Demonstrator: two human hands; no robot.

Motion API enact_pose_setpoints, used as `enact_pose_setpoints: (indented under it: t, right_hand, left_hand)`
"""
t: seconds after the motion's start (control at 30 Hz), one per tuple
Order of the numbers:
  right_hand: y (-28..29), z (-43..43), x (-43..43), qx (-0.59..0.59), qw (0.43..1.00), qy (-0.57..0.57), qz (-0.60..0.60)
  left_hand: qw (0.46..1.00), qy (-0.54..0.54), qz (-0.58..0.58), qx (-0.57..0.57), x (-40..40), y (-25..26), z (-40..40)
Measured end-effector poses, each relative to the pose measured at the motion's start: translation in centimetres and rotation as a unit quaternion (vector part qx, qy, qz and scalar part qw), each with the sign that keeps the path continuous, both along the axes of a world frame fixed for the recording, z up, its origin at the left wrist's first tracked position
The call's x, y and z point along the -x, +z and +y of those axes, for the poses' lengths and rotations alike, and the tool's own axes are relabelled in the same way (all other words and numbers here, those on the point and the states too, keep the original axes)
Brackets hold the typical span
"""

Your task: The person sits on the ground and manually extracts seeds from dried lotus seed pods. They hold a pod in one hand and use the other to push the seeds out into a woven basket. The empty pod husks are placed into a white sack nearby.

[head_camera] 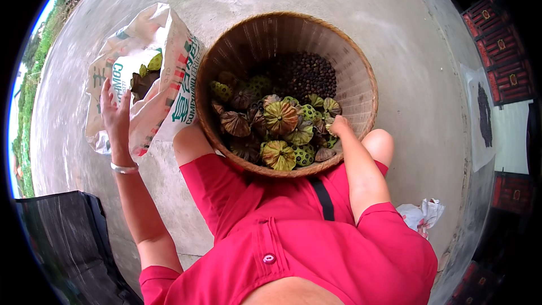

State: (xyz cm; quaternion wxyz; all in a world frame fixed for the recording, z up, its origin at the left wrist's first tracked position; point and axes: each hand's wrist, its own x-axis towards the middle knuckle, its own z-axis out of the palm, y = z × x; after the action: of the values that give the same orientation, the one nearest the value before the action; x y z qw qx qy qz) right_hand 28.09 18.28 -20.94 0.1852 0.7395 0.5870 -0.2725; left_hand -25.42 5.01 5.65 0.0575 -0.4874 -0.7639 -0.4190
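A round woven bamboo basket (355, 63) rests between my knees. Green and brown lotus seed pods (280, 117) fill its near and left part, and loose dark lotus seeds (311, 74) lie at its far side. My right hand (340, 126) is inside the basket's right edge, at the pods; its fingertips are partly hidden, so any hold is unclear. My left hand (115, 112), with a silver bangle at the wrist, is raised over the near side of a white woven sack (144, 123), fingers apart and holding nothing. More pods (146, 80) show in the sack's mouth.
Concrete floor (406, 93) surrounds the basket. A crumpled white plastic bag (423, 216) lies by my right side. Black sheeting (67, 237) is at the lower left. Farther right, a dark strip of small things (484, 114) lies on a pale sheet, near red and black panels (499, 51).
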Motion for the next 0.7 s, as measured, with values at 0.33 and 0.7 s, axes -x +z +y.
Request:
enact_pose_setpoints:
  t: [0.33,0.7]
  right_hand:
    - [1.4,-0.4,1.1,-0.113,0.991,0.005,-0.067]
    - [15.8,-5.2,8.9,0.176,0.483,-0.186,0.837]
  left_hand:
    - [0.989,-0.048,0.008,-0.142,-11.6,2.4,-1.8]
    - [0.691,-0.220,-0.679,0.114,-24.7,-7.5,-0.6]
